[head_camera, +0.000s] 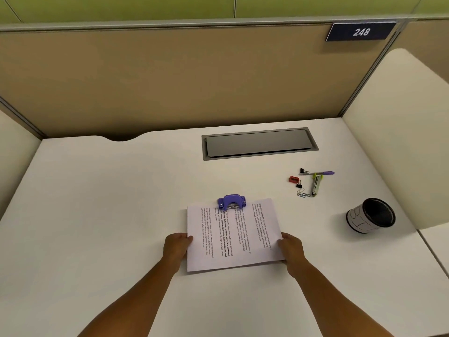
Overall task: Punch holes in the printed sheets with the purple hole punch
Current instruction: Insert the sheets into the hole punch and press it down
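The printed sheets (237, 235) lie in the middle of the white desk (109, 203), text turned sideways. Their far edge is pushed into the mouth of the purple hole punch (231, 201), which stands just beyond them. My left hand (177, 246) pinches the sheets' left edge near the front corner, thumb on top. My right hand (291, 249) grips the right edge near the front corner in the same way. Neither hand touches the punch.
A black mesh pen cup (370, 215) lies tipped on its side at the right. Behind it sit a purple pen (320, 173), a stapler (316, 184), a red sharpener (294, 179), binder clips and paper clips. A grey cable hatch (258, 143) is set into the desk's back.
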A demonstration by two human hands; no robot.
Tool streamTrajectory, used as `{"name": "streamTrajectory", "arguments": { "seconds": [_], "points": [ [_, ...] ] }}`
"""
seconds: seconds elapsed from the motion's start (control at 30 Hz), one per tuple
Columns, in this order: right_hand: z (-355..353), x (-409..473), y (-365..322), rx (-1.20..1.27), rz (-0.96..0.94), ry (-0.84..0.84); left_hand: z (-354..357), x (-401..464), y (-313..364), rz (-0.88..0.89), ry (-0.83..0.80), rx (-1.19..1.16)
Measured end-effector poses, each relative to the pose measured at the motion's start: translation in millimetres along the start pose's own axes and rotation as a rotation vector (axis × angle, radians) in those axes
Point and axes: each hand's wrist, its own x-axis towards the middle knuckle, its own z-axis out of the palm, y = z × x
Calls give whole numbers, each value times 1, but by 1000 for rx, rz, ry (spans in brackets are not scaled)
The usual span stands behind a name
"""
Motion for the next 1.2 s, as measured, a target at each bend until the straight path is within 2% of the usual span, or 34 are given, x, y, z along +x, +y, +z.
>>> {"name": "streamTrajectory", "arguments": {
  "seconds": [0.6,0.87,1.0,1.1,1.2],
  "points": [
    [2,6,-4,-13,1,21,7,15,2,33,31,111],
    [-1,9,2,-29,-41,102,12,10,12,157,132,213],
    [-2,7,5,-134,-99,120,9,16,7,232,168,241],
    [-7,6,7,-189,-111,172,3,18,0,353,186,404],
    [-12,7,6,-196,-125,165,-4,19,-13,454,87,763]
  ]
}}
